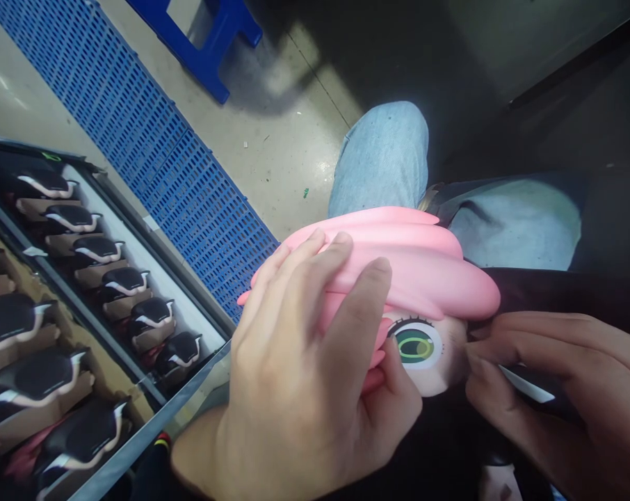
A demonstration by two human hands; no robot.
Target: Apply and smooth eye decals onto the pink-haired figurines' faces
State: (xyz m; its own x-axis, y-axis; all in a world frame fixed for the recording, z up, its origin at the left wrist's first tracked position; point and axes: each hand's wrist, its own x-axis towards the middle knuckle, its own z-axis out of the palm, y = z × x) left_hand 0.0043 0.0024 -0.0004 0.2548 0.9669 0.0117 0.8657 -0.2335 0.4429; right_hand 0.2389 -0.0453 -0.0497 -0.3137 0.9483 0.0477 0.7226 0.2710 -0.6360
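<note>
A large figure head [430,372] with pink moulded hair [388,261] lies on its side, one green eye [415,346] with painted lashes showing. My left hand [315,355] is wrapped over the hair, fingers spread along the strands, gripping the head. Close against the face, my right hand [549,369] has thumb and fingertips pinched together; what they hold, if anything, is hidden. A narrow white piece [528,386] shows under the right hand; whether it belongs to the figure or is separate, I cannot tell.
At left, a divided crate [153,393] holds several black-clothed figure bodies [72,435] between cardboard pieces. Blue slatted plastic panels [153,139] run beside it. A blue stool [205,59] stands at the top. Knees in jeans [385,153] are beyond the head.
</note>
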